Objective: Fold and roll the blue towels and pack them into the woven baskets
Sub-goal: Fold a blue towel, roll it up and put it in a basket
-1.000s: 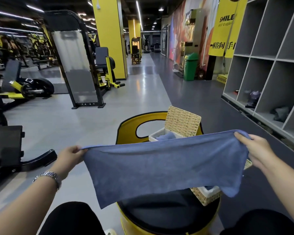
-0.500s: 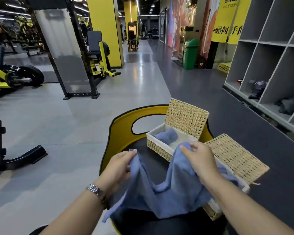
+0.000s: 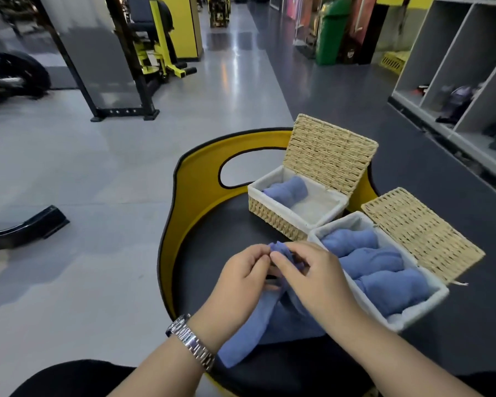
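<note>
A blue towel [image 3: 255, 336] hangs doubled over from both my hands onto the black seat [image 3: 201, 270]. My left hand [image 3: 241, 282] and my right hand [image 3: 312, 276] meet above the seat and pinch the towel's top corners together. Two woven baskets with white liners stand open on the seat. The far basket [image 3: 281, 222] holds one rolled blue towel [image 3: 287, 190]. The near basket [image 3: 410, 319], right of my right hand, holds three rolled blue towels [image 3: 375, 262] side by side.
The seat has a yellow backrest [image 3: 195, 179] with a cut-out handle. Both basket lids [image 3: 327, 156] stand tilted back. Grey cubby shelves [image 3: 455, 67] line the right wall. Gym machines [image 3: 143, 53] and a green bin [image 3: 330, 32] stand across the grey floor.
The towel was held stretched wide between my hands; my hands came together, folding it in half, and lowered it toward the seat. My view tilted down.
</note>
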A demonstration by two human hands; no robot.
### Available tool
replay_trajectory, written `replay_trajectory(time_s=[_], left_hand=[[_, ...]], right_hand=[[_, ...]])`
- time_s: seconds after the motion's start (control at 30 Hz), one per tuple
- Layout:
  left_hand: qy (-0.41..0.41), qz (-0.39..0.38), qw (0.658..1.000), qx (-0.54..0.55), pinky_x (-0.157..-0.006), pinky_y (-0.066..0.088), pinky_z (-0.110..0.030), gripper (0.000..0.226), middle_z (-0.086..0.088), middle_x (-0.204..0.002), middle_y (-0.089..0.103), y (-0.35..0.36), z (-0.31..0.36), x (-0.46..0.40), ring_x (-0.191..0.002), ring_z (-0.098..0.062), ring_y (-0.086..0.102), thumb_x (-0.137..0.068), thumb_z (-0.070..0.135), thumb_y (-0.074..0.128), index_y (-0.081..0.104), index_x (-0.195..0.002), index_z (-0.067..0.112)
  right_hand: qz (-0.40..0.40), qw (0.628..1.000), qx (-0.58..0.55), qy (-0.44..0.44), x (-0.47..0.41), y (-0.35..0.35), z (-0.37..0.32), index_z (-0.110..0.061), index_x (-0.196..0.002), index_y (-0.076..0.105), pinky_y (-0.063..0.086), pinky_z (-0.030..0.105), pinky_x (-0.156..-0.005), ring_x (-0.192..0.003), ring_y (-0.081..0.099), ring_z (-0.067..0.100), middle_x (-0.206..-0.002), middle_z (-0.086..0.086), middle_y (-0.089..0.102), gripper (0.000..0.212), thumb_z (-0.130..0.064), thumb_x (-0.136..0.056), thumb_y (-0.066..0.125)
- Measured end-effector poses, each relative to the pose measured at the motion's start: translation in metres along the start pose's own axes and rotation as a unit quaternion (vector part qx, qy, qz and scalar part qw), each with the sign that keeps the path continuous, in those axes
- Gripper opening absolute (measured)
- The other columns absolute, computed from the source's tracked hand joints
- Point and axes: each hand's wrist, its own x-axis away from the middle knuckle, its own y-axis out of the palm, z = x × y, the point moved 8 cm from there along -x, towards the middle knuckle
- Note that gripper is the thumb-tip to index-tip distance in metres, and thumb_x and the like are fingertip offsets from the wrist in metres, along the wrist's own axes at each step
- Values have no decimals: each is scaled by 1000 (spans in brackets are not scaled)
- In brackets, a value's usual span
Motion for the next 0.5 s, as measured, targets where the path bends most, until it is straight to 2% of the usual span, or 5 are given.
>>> replay_trajectory(time_s=[0.07, 0.17, 0.23, 0.3, 0.5], left_hand=[[-4, -35, 999, 18, -75, 58, -31, 42, 4, -89, 72, 5, -2, 3, -88, -13, 69, -88, -10, 35, 68, -91, 17], [5, -26, 1000, 13, -67, 55, -23, 50, 6, -86, 70, 2, -5, 4, -84, -11, 69, -87, -14, 32, 66, -90, 23], [30, 49, 998, -36, -66, 53, -23, 39, 7, -87, 66, -14, -11, 0, -80, -9, 66, -90, -7, 40, 59, -95, 27], [54, 81, 990, -106, -77, 50, -22, 36, 14, -102, 58, -26, -17, -6, -95, -3, 59, -91, 1, 48, 52, -106, 34], [135, -127, 955, -230, -100, 33, -20, 38, 11, -125, 52, 13, -20, -13, -116, -3, 42, -85, 9, 51, 59, -119, 24]], right_hand=[[-7, 1000, 25, 10, -1, 6, 6, -25, -85, 67, 52, 22, -76, -81, 65, 3, -80, -10, 69, 28, -51, -77, 58], [-29, 999, -7, 44, -3, 12, 15, -31, -87, 66, 55, 39, -74, -75, 67, 6, -76, -8, 70, 14, -41, -80, 59], [-41, 999, 10, 32, -5, 9, 13, -24, -86, 67, 53, 38, -74, -74, 65, 8, -74, -5, 69, 8, -30, -86, 61], [-52, 998, 20, 8, -8, 0, 5, -18, -86, 67, 52, 34, -77, -77, 65, 11, -77, -1, 70, 10, -24, -89, 59], [-75, 990, -122, 3, -9, -21, -8, -28, -86, 70, 48, 14, -77, -85, 65, 0, -84, -12, 72, 24, -8, -91, 58]])
